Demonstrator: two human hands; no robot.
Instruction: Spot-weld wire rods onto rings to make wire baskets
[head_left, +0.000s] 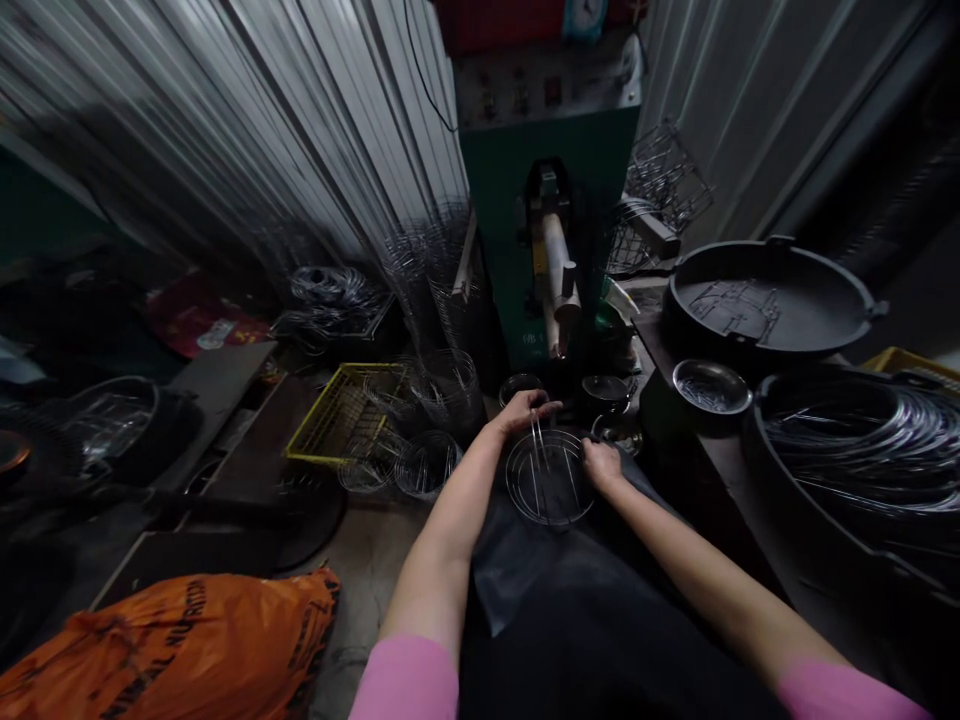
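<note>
Over my lap is a round wire frame [550, 522] of thin metal rings, with straight wires running across it. My right hand [602, 464] is closed around the frame's right edge. At the upper side of the frame, my left hand [528, 410] pinches the upper ends of the straight wires [537, 445]. Whether those wires are joined to the rings, I cannot tell. Just beyond my hands, the green machine [517, 290] carries a pale cylindrical arm [556, 255] that points down toward me.
A yellow basket [324, 440] and stacked wire cylinders [450, 390] stand left of my hands. On the right are a wide black pan [780, 300], a small metal bowl [711, 386] of short wire pieces and a tub of wire rings [862, 450]. An orange sack [195, 640] lies front left.
</note>
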